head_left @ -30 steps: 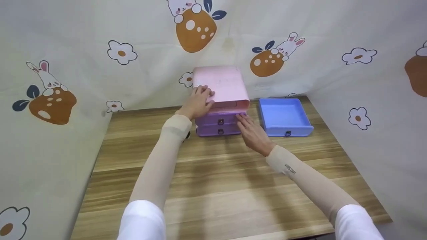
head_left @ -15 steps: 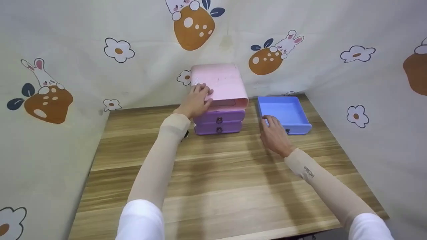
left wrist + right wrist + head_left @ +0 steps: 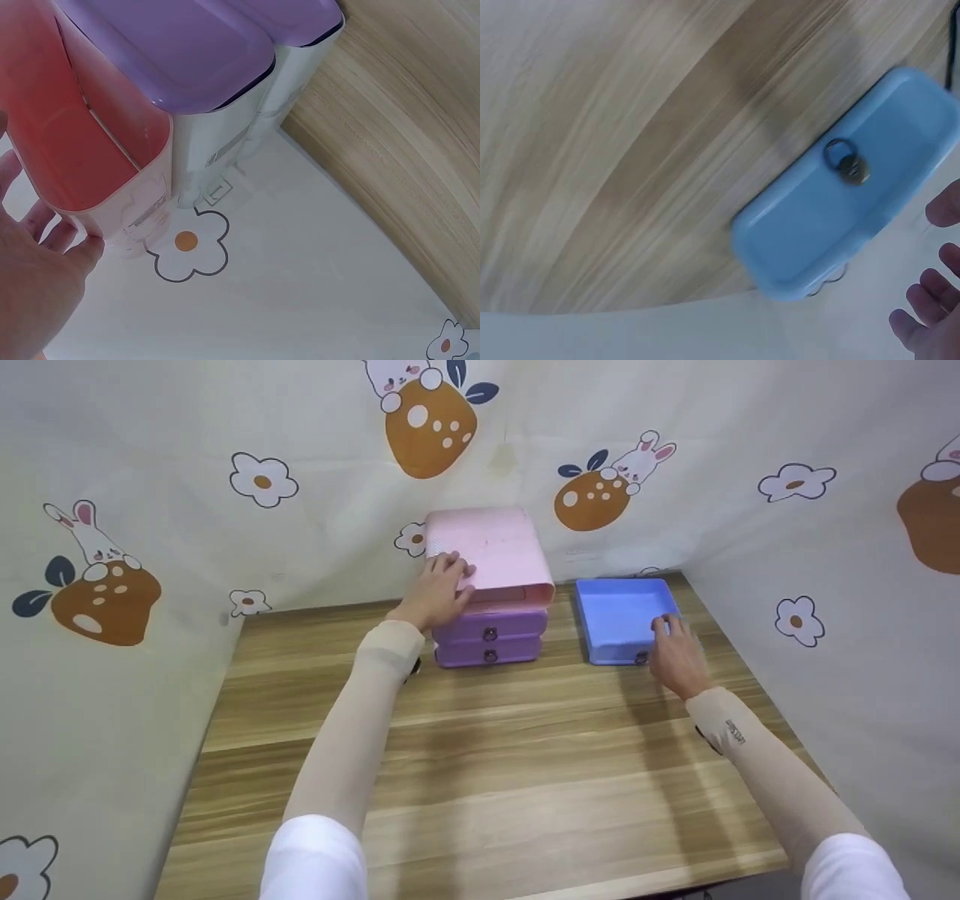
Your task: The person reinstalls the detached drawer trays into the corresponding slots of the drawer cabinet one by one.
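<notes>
On the wooden table stands a small stack of drawer units. The top one is a pink housing (image 3: 487, 540) whose front slot is open, its red-pink inside (image 3: 60, 142) visible in the left wrist view. Beneath it are two purple drawers (image 3: 517, 624) with ring pulls. My left hand (image 3: 433, 594) rests on the pink housing's upper left side. To the right of the stack lies a blue drawer (image 3: 619, 611), with nothing visible inside. My right hand (image 3: 679, 660) hovers at its front right corner, fingers slightly bent; in the right wrist view they appear apart from the blue front (image 3: 802, 229).
A cloth printed with rabbits and flowers (image 3: 262, 480) hangs behind the table and along both sides. The stack stands close to the back cloth. Wooden tabletop (image 3: 480, 780) extends in front of both hands.
My right hand has moved from the purple drawers' right end rightward, past the blue drawer's left side, to its front right corner. The left hand stays on the pink housing.
</notes>
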`<state>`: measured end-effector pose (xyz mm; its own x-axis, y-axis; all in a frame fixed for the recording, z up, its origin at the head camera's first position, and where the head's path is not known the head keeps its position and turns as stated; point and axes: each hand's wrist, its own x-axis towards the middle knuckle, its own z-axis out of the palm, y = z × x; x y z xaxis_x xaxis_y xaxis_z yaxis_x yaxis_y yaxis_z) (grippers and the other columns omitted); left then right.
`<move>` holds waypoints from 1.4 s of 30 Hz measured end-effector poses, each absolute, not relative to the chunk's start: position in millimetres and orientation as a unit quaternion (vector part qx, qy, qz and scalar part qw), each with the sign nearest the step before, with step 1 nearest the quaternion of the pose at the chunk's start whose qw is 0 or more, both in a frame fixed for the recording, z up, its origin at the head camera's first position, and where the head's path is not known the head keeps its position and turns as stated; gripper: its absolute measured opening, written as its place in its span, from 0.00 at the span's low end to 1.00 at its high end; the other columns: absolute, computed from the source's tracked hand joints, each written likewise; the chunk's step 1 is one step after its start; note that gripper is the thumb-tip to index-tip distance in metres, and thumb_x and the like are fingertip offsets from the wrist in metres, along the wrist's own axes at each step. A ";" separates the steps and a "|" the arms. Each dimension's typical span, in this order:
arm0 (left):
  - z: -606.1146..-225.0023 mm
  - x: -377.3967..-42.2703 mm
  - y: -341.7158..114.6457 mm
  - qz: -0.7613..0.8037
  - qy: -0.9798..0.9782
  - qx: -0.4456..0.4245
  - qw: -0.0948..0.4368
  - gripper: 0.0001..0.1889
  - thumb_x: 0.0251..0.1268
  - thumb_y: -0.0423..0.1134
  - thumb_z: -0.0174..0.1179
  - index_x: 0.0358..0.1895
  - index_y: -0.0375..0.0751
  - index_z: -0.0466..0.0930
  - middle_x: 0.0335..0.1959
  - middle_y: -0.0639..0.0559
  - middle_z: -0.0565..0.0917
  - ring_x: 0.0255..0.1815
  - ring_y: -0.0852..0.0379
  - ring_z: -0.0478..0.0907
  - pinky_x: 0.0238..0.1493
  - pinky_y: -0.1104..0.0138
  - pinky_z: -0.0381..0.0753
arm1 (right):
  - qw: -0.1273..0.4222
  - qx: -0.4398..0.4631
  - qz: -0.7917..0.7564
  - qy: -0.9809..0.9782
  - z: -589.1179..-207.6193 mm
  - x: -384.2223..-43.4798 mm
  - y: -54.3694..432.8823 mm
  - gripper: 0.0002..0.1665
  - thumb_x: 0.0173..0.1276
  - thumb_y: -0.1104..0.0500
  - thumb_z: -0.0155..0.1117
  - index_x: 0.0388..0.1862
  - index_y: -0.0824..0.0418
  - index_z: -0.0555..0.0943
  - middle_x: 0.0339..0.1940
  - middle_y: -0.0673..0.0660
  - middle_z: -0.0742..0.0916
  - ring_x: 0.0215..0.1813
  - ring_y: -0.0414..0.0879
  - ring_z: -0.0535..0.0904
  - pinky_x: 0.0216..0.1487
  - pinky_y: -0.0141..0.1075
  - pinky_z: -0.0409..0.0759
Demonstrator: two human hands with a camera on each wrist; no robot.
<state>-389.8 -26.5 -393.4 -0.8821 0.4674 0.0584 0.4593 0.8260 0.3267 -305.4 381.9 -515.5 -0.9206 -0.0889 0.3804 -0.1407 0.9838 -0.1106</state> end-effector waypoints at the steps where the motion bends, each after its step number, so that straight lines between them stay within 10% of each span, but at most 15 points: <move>1: -392.9 -390.0 -26.9 0.168 0.956 0.241 0.011 0.24 0.77 0.50 0.43 0.69 0.45 0.65 0.79 0.39 0.56 0.81 0.40 0.51 0.84 0.46 0.51 | 0.185 0.053 0.068 -0.979 -515.7 -305.9 387.0 0.19 0.59 0.71 0.53 0.51 0.72 0.71 0.54 0.73 0.77 0.54 0.70 0.75 0.49 0.62 0.79; 17: -395.8 -388.3 -28.3 0.158 0.956 0.246 -0.001 0.23 0.76 0.50 0.45 0.67 0.43 0.66 0.76 0.38 0.60 0.79 0.39 0.55 0.82 0.46 0.58 | 0.123 0.070 0.132 -0.981 -528.2 -301.4 427.9 0.19 0.70 0.74 0.41 0.57 0.76 0.71 0.58 0.78 0.76 0.60 0.75 0.71 0.61 0.64 0.75; 42: -395.3 -389.0 -25.6 0.151 0.959 0.240 -0.003 0.24 0.77 0.50 0.44 0.69 0.44 0.66 0.78 0.40 0.59 0.80 0.40 0.55 0.82 0.47 0.57 | 0.179 0.090 0.079 -0.977 -536.2 -311.1 431.4 0.19 0.58 0.82 0.56 0.46 0.70 0.71 0.41 0.72 0.77 0.43 0.68 0.76 0.37 0.60 0.82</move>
